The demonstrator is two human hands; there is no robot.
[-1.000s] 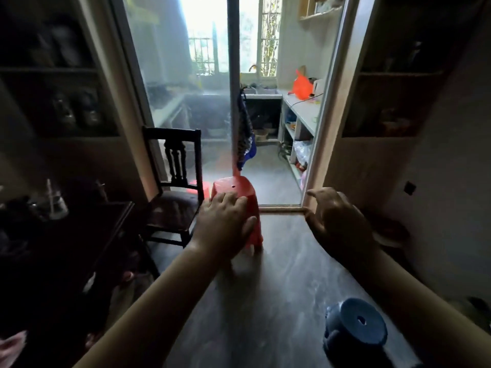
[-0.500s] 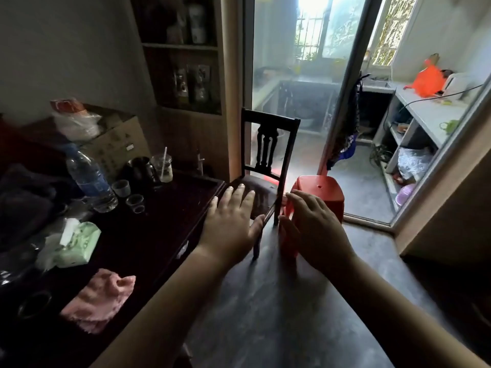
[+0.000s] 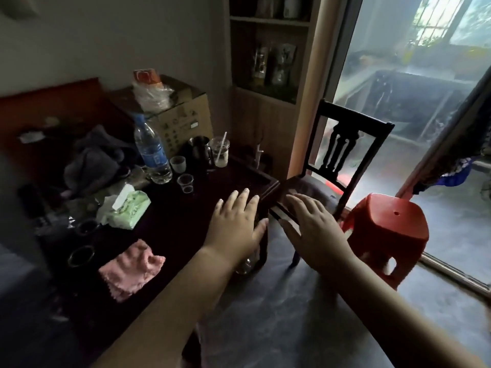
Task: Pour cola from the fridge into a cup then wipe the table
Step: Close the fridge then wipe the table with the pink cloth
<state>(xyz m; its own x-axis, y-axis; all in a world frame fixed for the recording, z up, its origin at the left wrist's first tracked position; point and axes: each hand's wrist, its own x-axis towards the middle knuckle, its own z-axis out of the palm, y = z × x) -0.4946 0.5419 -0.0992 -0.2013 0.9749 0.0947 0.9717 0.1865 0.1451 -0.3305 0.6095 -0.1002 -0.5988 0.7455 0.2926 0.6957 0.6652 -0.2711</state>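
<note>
1. Both hands reach forward, palms down, fingers straight and spread, holding nothing. The left hand [image 3: 236,225] is over the near corner of a dark table [image 3: 170,235]. The right hand [image 3: 314,229] is just beside it, in front of a dark chair [image 3: 342,152]. A narrow gap parts the two hands. Whether either one touches anything cannot be told.
2. No cola and no fridge are in view.
3. Two clear plastic cups [image 3: 185,179] stand on the table just beyond the left hand's fingertips and slightly to its left. A small white cup [image 3: 177,163] stands behind them. They look thin and very light, likely to tip or crumple. A gentle pinch round the side, below the rim, would suit, with one hand steadying the cup during pouring.
4. A pink cloth [image 3: 132,269] lies crumpled on the table to the left of the left forearm, nearer the person than the hand. It looks soft, limp and light. Bunching its middle in a whole hand should give a good wiping grip.
5. A tissue pack [image 3: 127,208] and a water bottle [image 3: 152,152] crowd the table further left of the left hand. A red stool [image 3: 385,229] stands just right of the right hand.
</note>
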